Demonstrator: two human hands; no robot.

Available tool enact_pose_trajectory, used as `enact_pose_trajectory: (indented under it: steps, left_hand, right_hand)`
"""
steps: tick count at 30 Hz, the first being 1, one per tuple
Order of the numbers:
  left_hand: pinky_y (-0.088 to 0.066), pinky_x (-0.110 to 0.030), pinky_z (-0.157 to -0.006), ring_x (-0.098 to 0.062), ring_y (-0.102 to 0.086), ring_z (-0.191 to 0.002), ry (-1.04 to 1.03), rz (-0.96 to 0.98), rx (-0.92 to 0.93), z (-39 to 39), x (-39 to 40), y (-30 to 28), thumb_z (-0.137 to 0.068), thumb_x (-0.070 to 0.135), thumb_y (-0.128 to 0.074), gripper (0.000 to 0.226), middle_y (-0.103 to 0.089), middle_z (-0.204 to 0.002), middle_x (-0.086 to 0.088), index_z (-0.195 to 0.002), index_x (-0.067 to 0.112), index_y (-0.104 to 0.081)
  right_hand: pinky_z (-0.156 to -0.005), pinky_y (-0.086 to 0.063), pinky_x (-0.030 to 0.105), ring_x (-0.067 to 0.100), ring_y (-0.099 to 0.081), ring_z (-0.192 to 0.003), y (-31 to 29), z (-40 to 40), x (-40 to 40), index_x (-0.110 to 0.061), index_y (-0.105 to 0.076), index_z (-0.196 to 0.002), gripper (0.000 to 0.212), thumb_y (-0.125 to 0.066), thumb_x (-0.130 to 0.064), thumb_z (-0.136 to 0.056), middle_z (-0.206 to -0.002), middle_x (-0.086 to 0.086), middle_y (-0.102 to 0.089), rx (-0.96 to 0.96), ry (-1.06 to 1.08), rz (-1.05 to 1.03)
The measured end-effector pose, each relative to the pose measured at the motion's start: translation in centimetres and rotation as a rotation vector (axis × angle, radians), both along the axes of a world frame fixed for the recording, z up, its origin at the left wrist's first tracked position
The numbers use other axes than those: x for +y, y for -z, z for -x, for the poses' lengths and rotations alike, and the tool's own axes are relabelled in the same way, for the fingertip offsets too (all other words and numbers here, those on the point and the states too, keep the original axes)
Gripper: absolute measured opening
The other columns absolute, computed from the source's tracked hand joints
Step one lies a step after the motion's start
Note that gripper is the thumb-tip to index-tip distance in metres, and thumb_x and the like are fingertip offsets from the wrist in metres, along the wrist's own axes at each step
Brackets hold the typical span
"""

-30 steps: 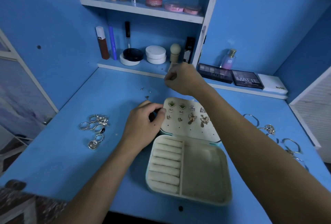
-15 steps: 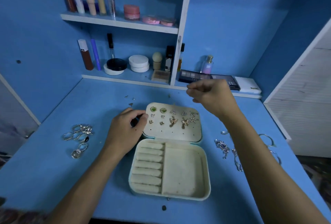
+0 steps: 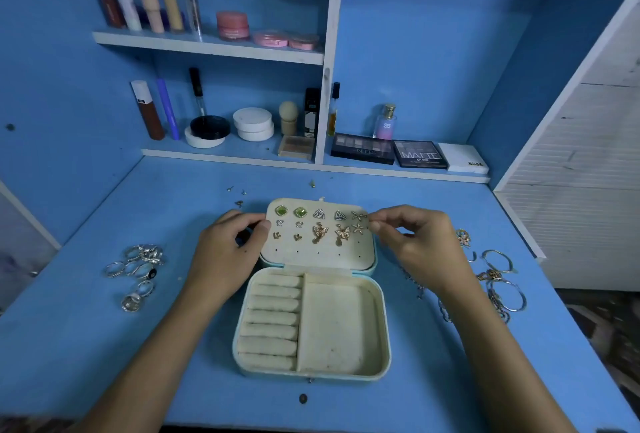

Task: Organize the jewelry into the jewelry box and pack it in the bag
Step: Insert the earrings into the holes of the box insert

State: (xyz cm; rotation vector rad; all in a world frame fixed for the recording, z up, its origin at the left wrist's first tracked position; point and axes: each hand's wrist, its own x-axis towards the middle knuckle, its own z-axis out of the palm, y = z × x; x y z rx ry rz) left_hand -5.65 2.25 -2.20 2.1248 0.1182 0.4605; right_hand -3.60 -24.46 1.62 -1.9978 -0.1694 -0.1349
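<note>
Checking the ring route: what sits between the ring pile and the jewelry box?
In the head view, only the left hand lies between the rings and the jewelry box.

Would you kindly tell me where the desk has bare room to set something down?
Bare desk lies front-left, below the rings, and behind the jewelry box toward the shelf, save a few studs. The right, by the bracelets, is crowded.
</note>
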Motion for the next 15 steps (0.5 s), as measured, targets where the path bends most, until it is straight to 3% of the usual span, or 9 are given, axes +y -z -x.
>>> enact_pose_trajectory:
  steps: [3, 11, 15]
  left_hand:
    - [-0.041, -0.005, -0.068, -0.001, -0.059, -0.086, 0.009, 0.005, -0.004, 0.0, 0.0, 0.0, -0.094, 0.022, -0.063, 0.011, -0.066, -0.093, 0.012, -0.096, 0.023, -0.075]
    - [-0.044, -0.009, -0.070, -0.001, -0.060, -0.086, 0.012, -0.005, -0.017, 0.0, 0.0, 0.0, -0.094, 0.021, -0.063, 0.012, -0.066, -0.092, 0.012, -0.097, 0.023, -0.074]
    - [-0.041, -0.004, -0.068, 0.000, -0.060, -0.087, 0.011, -0.010, -0.016, 0.1, 0.1, 0.1, -0.095, 0.022, -0.063, 0.013, -0.066, -0.093, 0.013, -0.100, 0.021, -0.075]
  right_hand:
    - [-0.053, -0.040, 0.007, -0.006, -0.059, -0.060, 0.5, 0.5, 0.1, -0.020, -0.077, -0.085, 0.013, -0.072, -0.008, -0.089, -0.086, -0.016, -0.072, -0.036, -0.017, 0.007]
    - [-0.048, -0.037, 0.010, 0.004, -0.049, -0.044, 1.6, 1.0, -0.1, -0.022, -0.079, -0.087, 0.011, -0.076, -0.011, -0.086, -0.080, -0.007, -0.073, -0.017, 0.014, 0.020]
    - [-0.049, -0.037, 0.010, 0.005, -0.048, -0.045, 1.7, 0.9, 0.1, -0.020, -0.079, -0.087, 0.010, -0.077, -0.011, -0.085, -0.075, -0.013, -0.072, -0.016, 0.007, 0.025]
